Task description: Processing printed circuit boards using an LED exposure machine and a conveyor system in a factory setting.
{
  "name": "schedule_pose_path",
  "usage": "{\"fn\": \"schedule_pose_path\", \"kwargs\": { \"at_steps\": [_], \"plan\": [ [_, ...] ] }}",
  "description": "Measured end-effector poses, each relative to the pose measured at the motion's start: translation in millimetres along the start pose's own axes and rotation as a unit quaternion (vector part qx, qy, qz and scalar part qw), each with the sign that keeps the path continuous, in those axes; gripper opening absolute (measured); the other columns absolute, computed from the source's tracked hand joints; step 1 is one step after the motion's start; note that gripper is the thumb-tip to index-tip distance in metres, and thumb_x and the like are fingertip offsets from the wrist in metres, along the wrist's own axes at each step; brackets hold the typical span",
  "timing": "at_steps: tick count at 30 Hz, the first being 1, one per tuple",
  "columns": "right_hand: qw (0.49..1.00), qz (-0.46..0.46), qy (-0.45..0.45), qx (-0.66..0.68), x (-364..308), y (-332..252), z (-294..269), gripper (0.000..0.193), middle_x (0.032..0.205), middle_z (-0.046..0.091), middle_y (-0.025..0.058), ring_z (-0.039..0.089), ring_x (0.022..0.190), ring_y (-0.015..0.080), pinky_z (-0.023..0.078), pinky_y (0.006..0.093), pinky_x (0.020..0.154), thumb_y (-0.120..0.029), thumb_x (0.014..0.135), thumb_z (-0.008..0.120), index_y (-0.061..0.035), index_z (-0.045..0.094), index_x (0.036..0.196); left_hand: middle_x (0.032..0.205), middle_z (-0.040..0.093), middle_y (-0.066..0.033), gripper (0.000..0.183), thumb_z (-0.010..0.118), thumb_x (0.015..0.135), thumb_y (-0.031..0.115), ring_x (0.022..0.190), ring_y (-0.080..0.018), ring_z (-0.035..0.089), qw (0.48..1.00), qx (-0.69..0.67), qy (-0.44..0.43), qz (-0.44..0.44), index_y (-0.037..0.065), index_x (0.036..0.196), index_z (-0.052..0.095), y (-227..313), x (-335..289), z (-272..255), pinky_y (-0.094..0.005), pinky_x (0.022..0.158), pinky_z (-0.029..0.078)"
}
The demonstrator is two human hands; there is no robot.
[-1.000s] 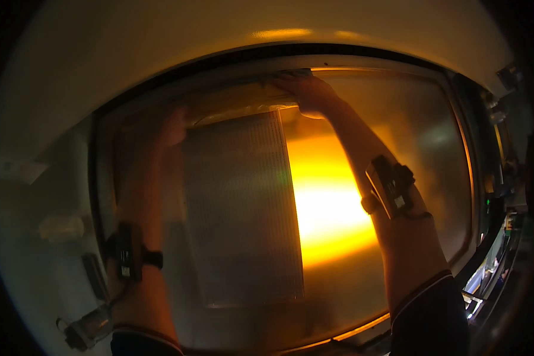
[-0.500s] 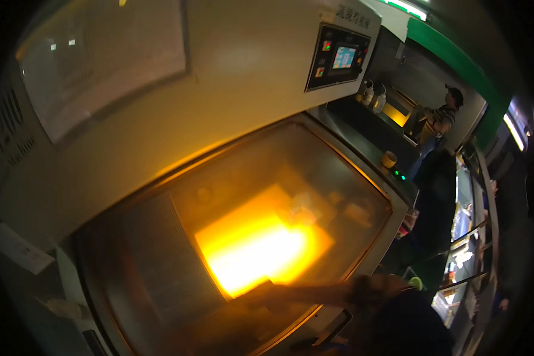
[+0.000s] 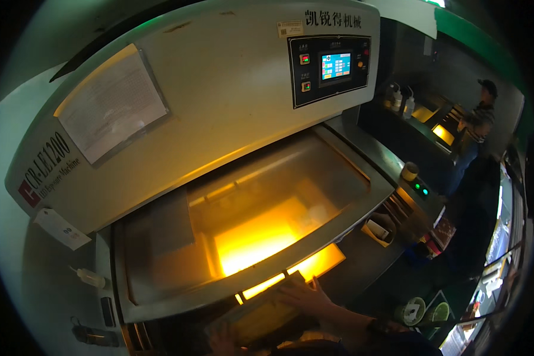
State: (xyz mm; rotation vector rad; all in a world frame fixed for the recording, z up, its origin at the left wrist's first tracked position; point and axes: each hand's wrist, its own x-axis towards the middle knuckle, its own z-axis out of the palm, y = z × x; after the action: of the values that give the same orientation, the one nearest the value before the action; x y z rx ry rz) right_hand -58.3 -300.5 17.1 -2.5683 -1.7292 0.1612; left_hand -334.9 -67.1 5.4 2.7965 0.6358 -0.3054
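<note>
My right hand [image 3: 307, 296] lies over the right end of a dim, flat rectangular panel [image 3: 261, 320], thumb raised and fingers on its surface. My left hand [image 3: 222, 340], dark and blurred, is at the panel's left end. The panel is tilted, just in front of a large machine's metal-framed glass bed [image 3: 261, 270]. Bright yellow light shows through the glass. Between panel and frame, a lit yellow sheet or light surface [image 3: 317, 263] shows below the frame's front edge. The undersides of both hands are hidden.
The machine's cream hood [image 3: 219, 89] overhangs the bed, with a control panel [image 3: 331, 68]. A small squeeze bottle [image 3: 89, 277] is at the left. A tape roll [image 3: 409, 171] sits on the right ledge; green round containers [image 3: 414, 311] stand lower right. Another person [image 3: 479, 127] stands far right.
My right arm has drawn back from over the glowing glass to the panel at the front. My left hand and the panel have come into sight. The view has shifted, showing more of the machine.
</note>
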Motion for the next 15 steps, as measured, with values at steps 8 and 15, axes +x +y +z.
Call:
{"fn": "schedule_pose_path", "kwargs": {
  "at_steps": [8, 15],
  "plan": [
    [0.996, 0.013, -0.074, 0.037, -120, 123, 172, 0.063, 0.157, 0.037, -0.0029, 0.037, 0.143, 0.0265, 0.045, 0.0554, 0.103, -0.012, 0.090, 0.058, -0.0387, 0.043, 0.146, 0.158, 0.028, -0.0223, 0.086, 0.064, 0.089, 0.047, 0.145, -0.0414, 0.026, 0.929, -0.232, -0.249, -0.148, 0.011, 0.156, 0.024, 17, -80, 100, -0.0588, 0.114, 0.027],
    [0.989, 0.136, -0.054, 0.028, -104, 126, 234, 0.063, 0.155, 0.038, 0.0084, 0.032, 0.144, 0.0290, 0.028, 0.0610, 0.112, -0.018, 0.088, 0.062, -0.0257, 0.043, 0.147, 0.141, 0.052, -0.0238, 0.059, 0.058, 0.094, 0.036, 0.134, -0.0364, 0.047, 0.929, -0.305, -0.111, -0.178, -0.002, 0.139, 0.051, 8, -138, 92, -0.0395, 0.111, 0.037]
  ]
}}
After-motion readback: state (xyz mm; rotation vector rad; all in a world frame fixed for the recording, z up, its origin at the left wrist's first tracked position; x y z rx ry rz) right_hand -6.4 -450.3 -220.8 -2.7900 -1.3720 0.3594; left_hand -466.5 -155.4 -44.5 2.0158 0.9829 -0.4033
